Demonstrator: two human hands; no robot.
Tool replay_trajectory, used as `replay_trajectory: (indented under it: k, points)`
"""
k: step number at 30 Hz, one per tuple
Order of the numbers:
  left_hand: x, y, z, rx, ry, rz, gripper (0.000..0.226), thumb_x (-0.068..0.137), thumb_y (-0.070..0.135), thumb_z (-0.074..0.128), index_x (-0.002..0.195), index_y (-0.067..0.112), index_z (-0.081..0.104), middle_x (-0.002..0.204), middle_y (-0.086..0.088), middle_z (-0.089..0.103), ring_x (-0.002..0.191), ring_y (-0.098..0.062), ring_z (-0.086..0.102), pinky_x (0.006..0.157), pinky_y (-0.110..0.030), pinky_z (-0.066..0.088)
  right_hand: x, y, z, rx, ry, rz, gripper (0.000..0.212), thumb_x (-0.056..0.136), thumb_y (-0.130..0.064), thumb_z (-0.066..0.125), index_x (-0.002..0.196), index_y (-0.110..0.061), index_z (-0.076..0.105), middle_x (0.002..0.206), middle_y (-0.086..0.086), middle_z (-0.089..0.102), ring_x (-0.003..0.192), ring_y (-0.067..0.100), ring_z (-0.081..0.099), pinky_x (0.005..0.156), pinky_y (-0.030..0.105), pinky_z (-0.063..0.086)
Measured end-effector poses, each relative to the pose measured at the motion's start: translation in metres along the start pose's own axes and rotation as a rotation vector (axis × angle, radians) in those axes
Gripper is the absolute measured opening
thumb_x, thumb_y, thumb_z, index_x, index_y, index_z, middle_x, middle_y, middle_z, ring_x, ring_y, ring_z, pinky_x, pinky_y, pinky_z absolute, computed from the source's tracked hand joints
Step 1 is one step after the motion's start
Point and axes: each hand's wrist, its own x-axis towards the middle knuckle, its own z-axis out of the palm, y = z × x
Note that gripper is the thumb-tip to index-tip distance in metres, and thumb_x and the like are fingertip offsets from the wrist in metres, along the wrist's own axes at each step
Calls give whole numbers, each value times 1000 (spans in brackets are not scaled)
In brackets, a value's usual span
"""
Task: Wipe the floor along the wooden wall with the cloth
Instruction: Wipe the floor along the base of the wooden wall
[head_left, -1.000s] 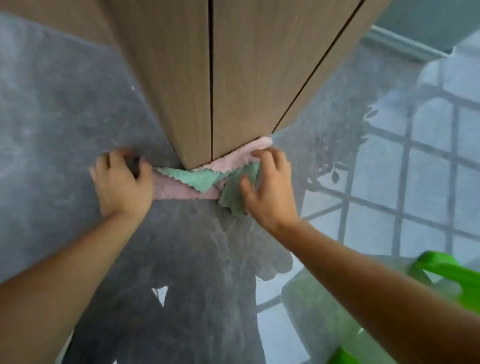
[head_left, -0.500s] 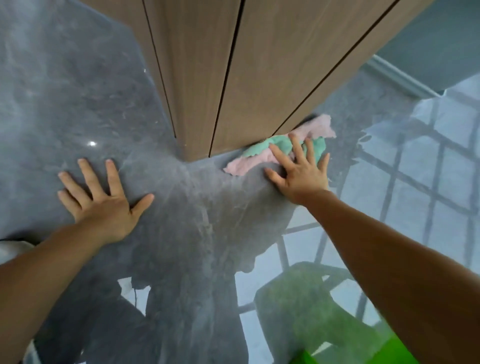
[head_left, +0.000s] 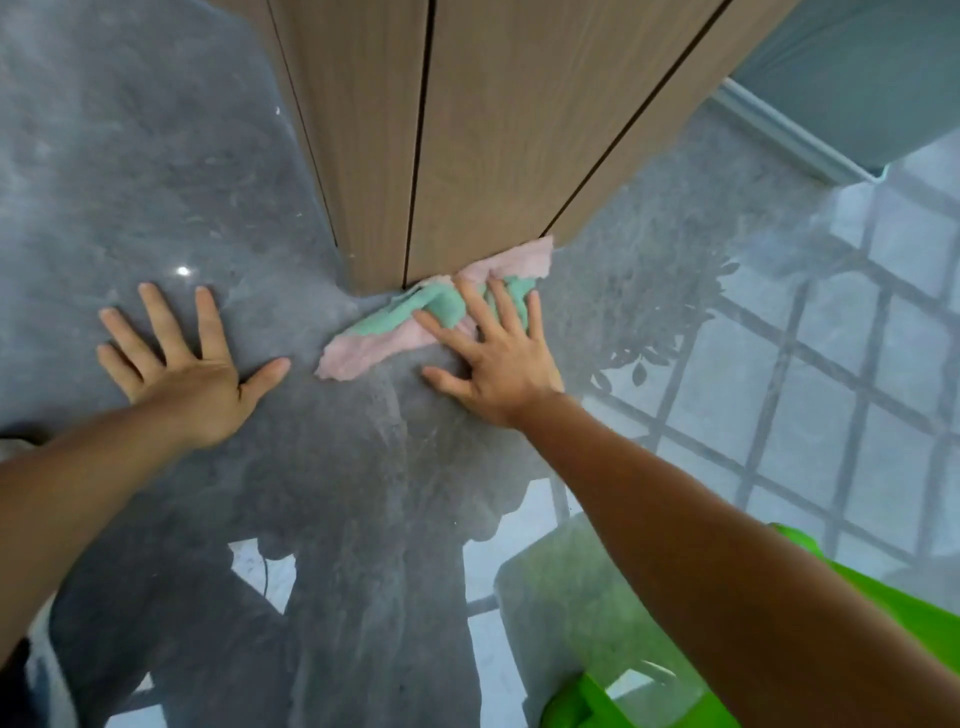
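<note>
At the centre of the frame, the pink and green cloth (head_left: 410, 325) lies bunched on the grey floor (head_left: 156, 171), its upper edge touching the foot of the wooden wall (head_left: 467, 130). The right hand (head_left: 493, 358) presses flat on the cloth's right part, fingers spread, gripping nothing. The left hand (head_left: 182, 364) lies splayed on bare floor at centre left, just beside the cloth's tip, likely as a brace. The wiping stroke along the wall's base looks to be in hand. The next move probably calls for sliding the cloth along that seam under steady downward pressure, keeping its edge tucked against the wood.
</note>
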Motion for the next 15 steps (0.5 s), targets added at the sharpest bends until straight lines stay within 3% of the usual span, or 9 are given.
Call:
replay_trajectory:
  k: [4,9,12,15]
  points:
    - [-4,2,-1,-15,2,0,125,54,100,-1,157,30,-15,167,-15,-24,150,-51,-19,121,-62,-8,-3,82,-9,-82,-73,215,68,85,-79,14,146,-53,-1,165,0,5,149,39,0,115,67,-3]
    - [-3,4,-2,8,-30,2,120,57,97,2,154,31,-23,164,-14,-31,149,-49,-24,121,-63,-10,7,17,-5,158,-25,538,90,74,-88,10,151,-41,7,164,10,-9,147,42,-13,112,66,-13]
    - [-2,4,-3,1,-26,9,122,55,98,-3,155,30,-22,164,-15,-31,149,-50,-24,119,-64,-11,11,-65,-4,178,-74,369,102,71,-90,9,153,-29,8,162,17,-12,145,46,-17,112,66,-15]
    - [-2,4,-2,-41,0,26,122,56,97,-2,156,30,-19,164,-16,-29,149,-50,-24,119,-64,-11,13,-122,-4,168,-87,228,103,72,-90,13,152,-28,1,162,21,-13,144,46,-19,113,64,-14]
